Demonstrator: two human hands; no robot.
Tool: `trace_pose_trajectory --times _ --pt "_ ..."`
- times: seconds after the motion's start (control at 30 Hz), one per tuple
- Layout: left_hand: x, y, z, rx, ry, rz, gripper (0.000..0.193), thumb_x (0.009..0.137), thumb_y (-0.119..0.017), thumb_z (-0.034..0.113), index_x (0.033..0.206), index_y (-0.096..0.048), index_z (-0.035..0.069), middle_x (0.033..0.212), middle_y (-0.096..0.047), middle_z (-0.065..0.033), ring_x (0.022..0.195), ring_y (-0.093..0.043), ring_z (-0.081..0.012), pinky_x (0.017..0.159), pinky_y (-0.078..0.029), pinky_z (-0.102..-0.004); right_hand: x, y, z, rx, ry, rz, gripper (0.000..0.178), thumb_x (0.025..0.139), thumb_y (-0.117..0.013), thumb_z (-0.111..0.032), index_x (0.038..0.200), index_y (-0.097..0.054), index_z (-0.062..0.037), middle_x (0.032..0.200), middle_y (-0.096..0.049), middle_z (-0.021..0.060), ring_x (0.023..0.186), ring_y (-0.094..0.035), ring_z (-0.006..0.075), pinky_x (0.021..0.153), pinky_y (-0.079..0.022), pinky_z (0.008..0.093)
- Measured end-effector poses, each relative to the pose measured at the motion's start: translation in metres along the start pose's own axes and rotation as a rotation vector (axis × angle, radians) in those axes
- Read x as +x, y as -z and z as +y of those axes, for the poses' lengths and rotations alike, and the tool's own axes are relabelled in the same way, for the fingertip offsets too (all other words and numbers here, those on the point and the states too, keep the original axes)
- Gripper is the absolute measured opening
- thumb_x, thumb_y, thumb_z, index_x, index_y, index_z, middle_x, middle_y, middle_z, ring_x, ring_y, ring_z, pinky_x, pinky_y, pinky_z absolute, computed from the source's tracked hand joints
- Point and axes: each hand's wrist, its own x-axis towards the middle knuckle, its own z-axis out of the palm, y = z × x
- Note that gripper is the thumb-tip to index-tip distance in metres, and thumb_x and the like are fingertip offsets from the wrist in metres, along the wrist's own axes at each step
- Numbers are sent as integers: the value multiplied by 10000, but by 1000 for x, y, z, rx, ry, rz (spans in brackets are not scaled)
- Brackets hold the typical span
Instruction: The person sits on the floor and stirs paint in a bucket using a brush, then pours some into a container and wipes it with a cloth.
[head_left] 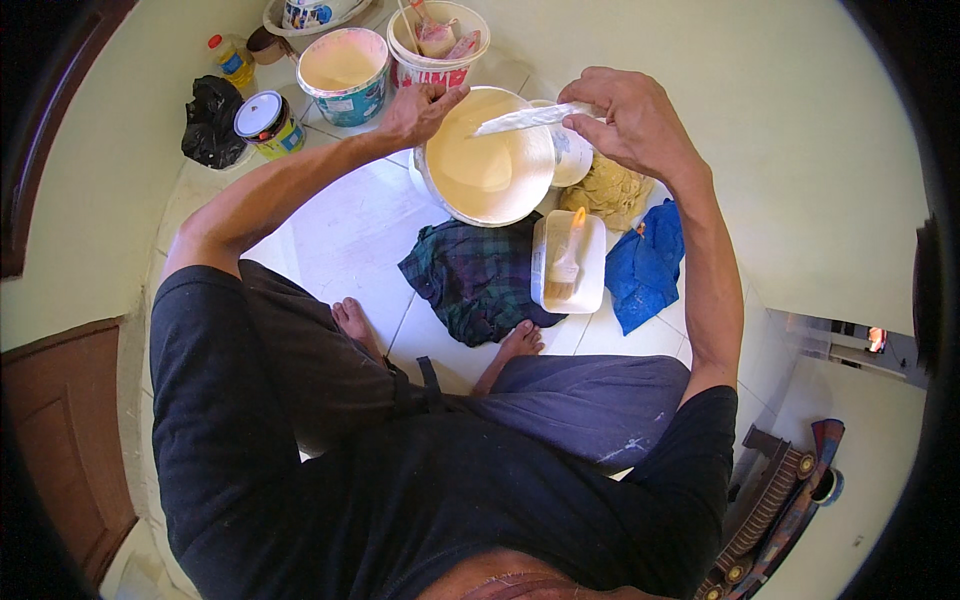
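So the person is squatting on a white tiled floor (340,240) with a big white bucket (487,155) of cream-coloured paint right in front, roughly at 12 o'clock from their knees. The left hand (418,108) is curled over the bucket's rim at about its 10 o'clock edge, fingers and thumb closed on the rim. The right hand (628,118) is up at the bucket's 2 o'clock side, fingers pinched around the end of a flat paint-coated stick (530,118) that lies across the top of the bucket, its tip out over the paint.

Around it: a smaller tub (345,72) of the same cream paint sits at 10 o'clock from the bucket, and another white tub (440,42) stuffed with tools and rags sits at 12 o'clock, just beyond the left hand. A small tin with a white lid (266,122) and a black plastic bag (212,120) are off at 9 o'clock. A dark plaid cloth (475,275) lies at 6 o'clock, touching the bucket's base, next to a white rectangular tray (568,260) with a paintbrush (566,262) lying in it. A blue rag (648,262) is at 4 o'clock, and a crumpled tan rag (608,190) lies just beside the bucket at 3 o'clock.
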Motion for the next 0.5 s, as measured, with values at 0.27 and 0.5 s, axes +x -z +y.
trace_pose_trajectory --times 0.27,0.5 --pt "0 3 7 24 92 -88 575 968 -495 545 1102 -713 30 942 -733 -132 827 -702 -219 757 -555 -340 -1 0 0 -16 -42 -16 181 773 -685 -181 917 -717 -76 847 -672 97 807 -632 308 745 -500 415" --pt "-4 4 7 -17 83 -88 597 962 -497 556 1089 -713 15 947 -730 -143 822 -700 -215 752 -554 -338 2 -6 3 -38 5 -9 184 769 -679 -179 919 -717 -79 863 -676 101 813 -637 317 736 -507 424"
